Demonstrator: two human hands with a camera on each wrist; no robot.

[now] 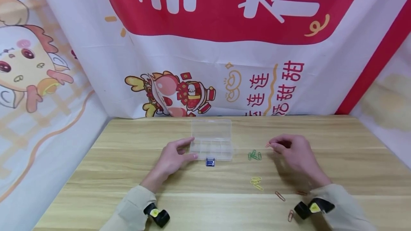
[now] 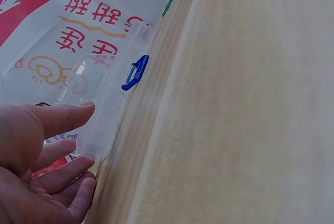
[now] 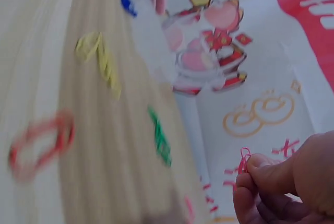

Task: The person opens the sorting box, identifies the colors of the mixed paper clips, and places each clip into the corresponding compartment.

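Note:
A clear compartment box [image 1: 211, 156] with a blue latch [image 1: 210, 162] stands on the table with its lid [image 1: 211, 130] raised at the back. At the box's left end is my left hand [image 1: 174, 157], thumb by the front corner and index finger by the rear one. Its fingers look fairly straight in the left wrist view and rest against the box. My right hand [image 1: 293, 151] pinches a pink paper clip [image 3: 245, 157] between thumb and index finger, above the table. Green paper clips [image 1: 254, 155] lie between that hand and the box. Nearer are yellow paper clips [image 1: 256, 183].
Red paper clips [image 1: 280, 196] lie scattered near the right forearm, one partly behind the wrist camera. Low in the right wrist view another pink shape [image 3: 189, 209] shows, blurred. A printed cloth [image 1: 224, 56] hangs behind the wooden table [image 1: 128, 174] and along both sides.

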